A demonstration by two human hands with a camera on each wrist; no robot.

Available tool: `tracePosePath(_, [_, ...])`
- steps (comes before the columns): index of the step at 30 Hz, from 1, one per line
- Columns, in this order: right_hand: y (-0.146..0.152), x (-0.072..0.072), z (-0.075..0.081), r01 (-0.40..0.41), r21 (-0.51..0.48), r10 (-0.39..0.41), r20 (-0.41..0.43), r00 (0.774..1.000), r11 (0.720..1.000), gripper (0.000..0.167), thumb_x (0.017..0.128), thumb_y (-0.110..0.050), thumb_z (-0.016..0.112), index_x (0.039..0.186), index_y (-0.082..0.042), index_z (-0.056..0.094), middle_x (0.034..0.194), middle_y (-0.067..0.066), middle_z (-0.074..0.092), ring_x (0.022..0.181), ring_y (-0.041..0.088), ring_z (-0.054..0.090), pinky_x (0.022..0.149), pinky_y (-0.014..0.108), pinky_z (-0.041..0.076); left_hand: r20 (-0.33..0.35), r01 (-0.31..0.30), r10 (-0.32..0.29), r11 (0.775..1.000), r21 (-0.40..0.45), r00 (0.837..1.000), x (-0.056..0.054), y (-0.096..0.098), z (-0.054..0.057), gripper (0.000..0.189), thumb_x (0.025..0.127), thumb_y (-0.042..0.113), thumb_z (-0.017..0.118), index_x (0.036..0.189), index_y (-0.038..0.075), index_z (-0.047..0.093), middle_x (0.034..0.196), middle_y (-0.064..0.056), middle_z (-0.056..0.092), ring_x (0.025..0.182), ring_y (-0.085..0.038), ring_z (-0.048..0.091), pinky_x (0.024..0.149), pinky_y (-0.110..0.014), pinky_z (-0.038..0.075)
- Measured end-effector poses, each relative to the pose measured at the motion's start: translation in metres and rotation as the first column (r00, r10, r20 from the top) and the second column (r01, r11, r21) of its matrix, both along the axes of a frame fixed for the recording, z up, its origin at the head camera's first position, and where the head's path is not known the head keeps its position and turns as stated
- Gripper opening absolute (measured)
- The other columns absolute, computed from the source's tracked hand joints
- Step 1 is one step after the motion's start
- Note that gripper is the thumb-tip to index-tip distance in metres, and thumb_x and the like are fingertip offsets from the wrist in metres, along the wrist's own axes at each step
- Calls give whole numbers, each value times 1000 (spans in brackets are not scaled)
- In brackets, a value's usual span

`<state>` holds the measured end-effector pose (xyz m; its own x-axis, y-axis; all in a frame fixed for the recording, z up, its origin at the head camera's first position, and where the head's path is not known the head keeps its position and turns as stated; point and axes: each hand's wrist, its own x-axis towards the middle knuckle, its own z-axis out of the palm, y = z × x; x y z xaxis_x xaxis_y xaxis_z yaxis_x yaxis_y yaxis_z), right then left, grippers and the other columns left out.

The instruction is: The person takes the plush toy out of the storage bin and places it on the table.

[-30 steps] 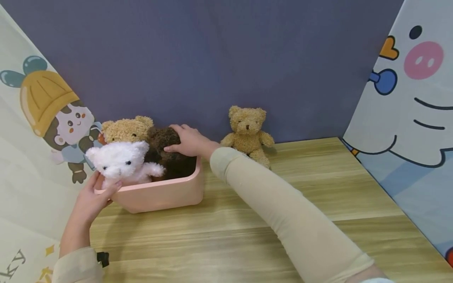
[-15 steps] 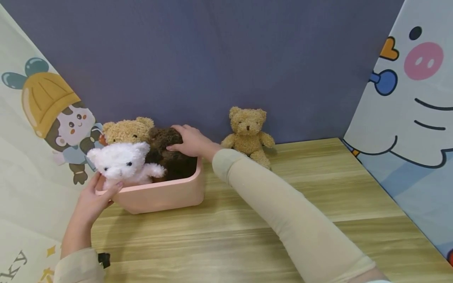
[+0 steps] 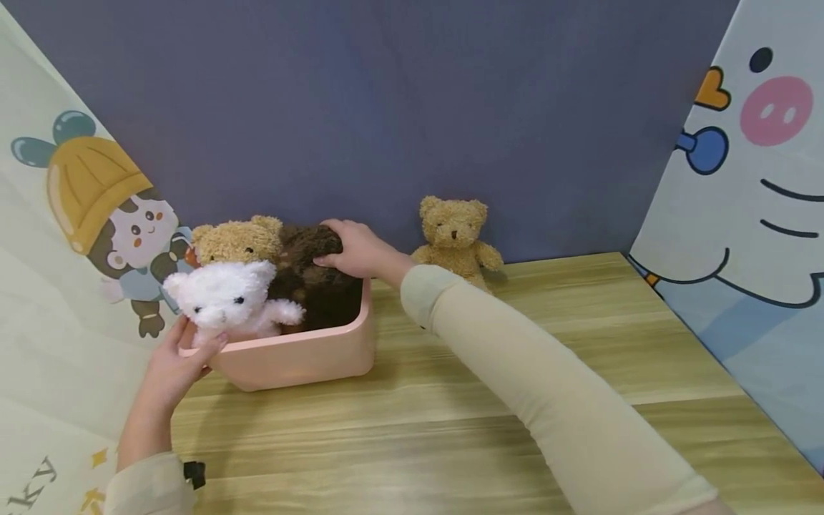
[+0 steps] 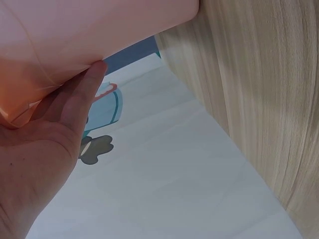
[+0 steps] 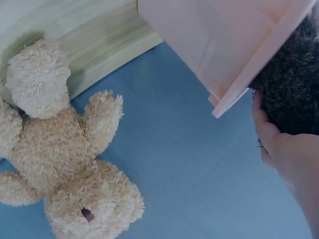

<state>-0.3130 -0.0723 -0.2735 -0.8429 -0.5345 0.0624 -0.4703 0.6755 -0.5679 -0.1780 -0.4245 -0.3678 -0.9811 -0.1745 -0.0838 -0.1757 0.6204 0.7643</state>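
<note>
My left hand [image 3: 177, 365] grips the front left corner of a pink plastic bin [image 3: 296, 361], thumb over the rim; the left wrist view shows its fingers against the bin's wall [image 4: 114, 25]. At the bin's right rear, my right hand [image 3: 363, 249] holds a dark brown plush bear [image 3: 315, 247], whose lower part stays inside. The right wrist view shows the fingers around its dark fur [image 5: 294, 84]. A white plush bear [image 3: 222, 297] sits at the bin's front left, with a tan plush bear [image 3: 238, 239] behind it, mostly hidden.
Another tan teddy bear [image 3: 453, 232] sits against the blue-grey back wall [image 3: 399, 107], right of the bin, partly behind my right forearm. The wood-grain tabletop [image 3: 386, 443] extends to the front and right. Printed cartoon panels [image 3: 766, 214] stand at both sides.
My right hand has lifted slightly and moved a little right with the brown plush bear, more of which now shows. My left hand keeps its hold on the bin.
</note>
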Motion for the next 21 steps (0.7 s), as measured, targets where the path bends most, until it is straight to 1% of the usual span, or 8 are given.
tracePosePath(9, [10, 0, 8, 5, -46, -4, 9, 1000, 999, 84, 102, -50, 68, 171, -28, 25, 177, 2, 30, 164, 26, 27, 131, 50, 35, 4, -2, 2, 1000, 6, 1000, 0, 2, 0, 103, 106, 51, 58, 170, 18, -16, 177, -29, 1, 152, -55, 33, 74, -9, 54])
tracePosePath(13, [14, -2, 12, 3, -61, -3, 4, 1000, 998, 84, 102, -50, 68, 170, -27, 26, 177, 2, 30, 164, 26, 29, 131, 50, 36, 1, -2, 2, 1000, 3, 1000, -1, 1, -1, 104, 106, 52, 59, 170, 18, -15, 177, -30, 2, 151, -55, 34, 75, -12, 56])
tracePosePath(21, [21, 0, 27, 24, -94, -25, -5, 1000, 995, 84, 100, -52, 69, 170, -31, 27, 177, 0, 29, 164, 26, 28, 131, 51, 35, -6, 7, -7, 1000, 5, 1000, -3, -1, -3, 106, 104, 55, 61, 170, 20, -15, 178, -26, 2, 152, -54, 34, 77, -16, 59])
